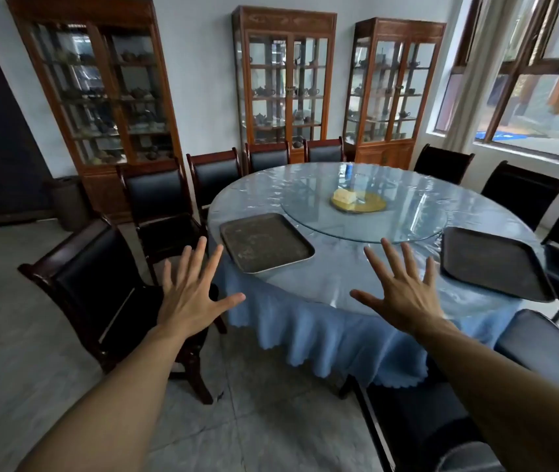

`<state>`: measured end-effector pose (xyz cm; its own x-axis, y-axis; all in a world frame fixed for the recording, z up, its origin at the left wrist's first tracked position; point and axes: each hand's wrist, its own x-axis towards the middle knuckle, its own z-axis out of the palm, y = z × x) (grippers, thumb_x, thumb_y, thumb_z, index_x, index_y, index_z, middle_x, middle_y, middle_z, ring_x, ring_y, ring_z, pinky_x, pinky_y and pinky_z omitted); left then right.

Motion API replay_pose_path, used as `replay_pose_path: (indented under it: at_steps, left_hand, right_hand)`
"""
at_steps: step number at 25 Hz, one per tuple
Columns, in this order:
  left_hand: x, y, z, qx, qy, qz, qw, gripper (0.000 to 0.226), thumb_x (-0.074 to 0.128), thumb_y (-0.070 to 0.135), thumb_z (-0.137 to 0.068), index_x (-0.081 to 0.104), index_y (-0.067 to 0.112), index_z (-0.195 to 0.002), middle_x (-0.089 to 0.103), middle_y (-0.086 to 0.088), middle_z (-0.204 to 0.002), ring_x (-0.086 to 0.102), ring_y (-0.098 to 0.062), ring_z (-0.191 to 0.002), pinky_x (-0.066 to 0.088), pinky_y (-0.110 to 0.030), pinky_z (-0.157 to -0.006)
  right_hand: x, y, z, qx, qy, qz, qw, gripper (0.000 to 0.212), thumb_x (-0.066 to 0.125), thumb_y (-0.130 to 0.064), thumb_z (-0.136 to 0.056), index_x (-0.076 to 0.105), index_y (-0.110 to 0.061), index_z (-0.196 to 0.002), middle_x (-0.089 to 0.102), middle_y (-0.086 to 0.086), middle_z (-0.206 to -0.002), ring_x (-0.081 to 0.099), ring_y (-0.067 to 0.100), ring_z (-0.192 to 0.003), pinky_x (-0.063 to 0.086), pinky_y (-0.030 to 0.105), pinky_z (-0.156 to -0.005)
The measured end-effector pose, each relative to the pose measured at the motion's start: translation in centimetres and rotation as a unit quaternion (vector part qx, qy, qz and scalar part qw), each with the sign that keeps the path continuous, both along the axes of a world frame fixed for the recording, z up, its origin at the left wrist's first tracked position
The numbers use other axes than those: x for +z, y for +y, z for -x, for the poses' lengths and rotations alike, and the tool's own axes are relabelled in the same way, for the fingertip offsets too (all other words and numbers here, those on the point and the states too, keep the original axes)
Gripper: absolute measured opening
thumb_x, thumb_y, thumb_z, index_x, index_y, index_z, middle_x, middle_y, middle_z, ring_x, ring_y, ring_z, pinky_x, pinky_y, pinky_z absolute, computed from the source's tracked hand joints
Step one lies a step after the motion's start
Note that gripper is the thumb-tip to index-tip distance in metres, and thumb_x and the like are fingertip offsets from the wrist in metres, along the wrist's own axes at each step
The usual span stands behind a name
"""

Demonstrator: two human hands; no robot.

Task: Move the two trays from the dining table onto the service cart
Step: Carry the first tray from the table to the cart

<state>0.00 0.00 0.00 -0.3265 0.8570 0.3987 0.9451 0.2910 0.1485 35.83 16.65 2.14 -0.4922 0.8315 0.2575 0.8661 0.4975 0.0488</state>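
Two dark rectangular trays lie on the round dining table [332,284], which has a blue cloth under clear plastic. The left tray [266,242] sits at the table's near left edge. The right tray [494,262] sits at the near right edge and looks like a stack of two. My left hand [191,292] is stretched out, fingers spread and holding nothing, in front of the table's left edge, just short of the left tray. My right hand [404,291], also spread and holding nothing, is raised in front of the near rim between the trays. No service cart is in view.
A glass turntable [414,216] carries a yellow dish [360,202]. Dark chairs ring the table: one at left [97,294], one close at lower right [543,345]. Three wooden glass cabinets [285,83] line the back wall. Windows are at right. Grey tiled floor [16,335] lies to the left.
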Motion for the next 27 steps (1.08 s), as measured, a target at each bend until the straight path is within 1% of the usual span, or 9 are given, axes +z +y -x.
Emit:
replay_pose_path:
  at_steps: [4,8,10,13,15,18,23,27]
  left_hand:
    - [-0.1,3.2,1.0,0.016,0.013,0.021,1.000,0.106,0.017,0.097,-0.070,-0.015,0.041,-0.155,-0.024,0.007,-0.163,-0.017,-0.018,-0.151,-0.008,-0.055,-0.118]
    - [-1.3,7.3,1.7,0.024,0.013,0.042,0.999,0.105,0.019,0.096,-0.071,-0.020,0.042,-0.152,-0.027,0.008,-0.162,-0.022,-0.015,-0.148,-0.010,-0.054,-0.118]
    - [-1.5,10.7,2.2,0.034,0.012,0.051,0.998,0.106,0.020,0.096,-0.071,-0.022,0.042,-0.152,-0.028,0.009,-0.161,-0.022,-0.015,-0.149,-0.011,-0.054,-0.118]
    - [-1.3,15.0,2.7,0.052,0.003,0.050,0.997,0.106,0.019,0.097,-0.070,-0.026,0.043,-0.149,-0.032,0.012,-0.158,-0.024,-0.011,-0.147,-0.010,-0.053,-0.119]
    - [-1.2,18.5,2.8,0.062,-0.010,0.043,0.997,0.106,0.019,0.097,-0.069,-0.024,0.043,-0.149,-0.031,0.013,-0.158,-0.023,-0.010,-0.145,-0.009,-0.053,-0.119]
    - [-1.3,22.6,3.0,0.075,-0.027,0.050,0.996,0.107,0.021,0.097,-0.070,-0.022,0.041,-0.150,-0.030,0.012,-0.158,-0.019,-0.013,-0.148,-0.007,-0.054,-0.119]
    - [-2.0,26.1,4.6,0.108,-0.046,0.075,0.990,0.107,0.022,0.095,-0.070,-0.022,0.040,-0.150,-0.032,0.012,-0.158,-0.017,-0.017,-0.151,-0.007,-0.054,-0.119]
    - [-3.1,28.2,7.3,0.126,-0.049,0.084,0.987,0.111,0.022,0.097,-0.069,-0.017,0.038,-0.154,-0.025,0.008,-0.163,-0.016,-0.017,-0.152,-0.005,-0.055,-0.119]
  right_hand:
    - [-1.7,3.8,1.3,0.012,-0.001,0.004,1.000,0.090,0.006,-0.091,-0.074,-0.025,-0.047,-0.146,-0.030,-0.006,-0.157,-0.027,0.024,-0.145,-0.012,0.063,-0.113]
    - [-3.7,9.2,2.6,0.025,0.012,0.009,1.000,0.087,0.004,-0.092,-0.074,-0.030,-0.048,-0.141,-0.029,-0.007,-0.156,-0.020,0.026,-0.148,-0.009,0.064,-0.113]
    - [-4.3,13.7,3.5,0.030,0.024,0.036,0.999,0.087,0.000,-0.093,-0.072,-0.032,-0.048,-0.140,-0.029,-0.006,-0.156,-0.019,0.027,-0.148,-0.009,0.064,-0.113]
    - [-4.4,18.7,4.5,0.046,0.013,0.046,0.998,0.092,-0.003,-0.093,-0.070,-0.025,-0.045,-0.145,-0.029,-0.005,-0.156,-0.018,0.028,-0.148,-0.008,0.065,-0.114]
    - [-4.1,22.6,4.9,0.051,0.000,0.050,0.997,0.094,-0.004,-0.092,-0.070,-0.018,-0.043,-0.149,-0.029,-0.006,-0.156,-0.017,0.028,-0.149,-0.009,0.065,-0.113]
    - [-3.9,27.5,5.9,0.062,-0.010,0.065,0.996,0.095,-0.001,-0.092,-0.071,-0.014,-0.043,-0.151,-0.028,-0.006,-0.155,-0.018,0.028,-0.148,-0.011,0.064,-0.112]
    - [-4.7,33.4,8.8,0.082,-0.011,0.082,0.993,0.095,0.001,-0.093,-0.071,-0.013,-0.044,-0.151,-0.028,-0.008,-0.154,-0.018,0.028,-0.148,-0.011,0.063,-0.111]
    - [-5.7,36.8,12.4,0.098,-0.012,0.097,0.990,0.094,0.004,-0.091,-0.073,-0.010,-0.044,-0.153,-0.019,-0.005,-0.162,-0.017,0.027,-0.149,-0.010,0.063,-0.112]
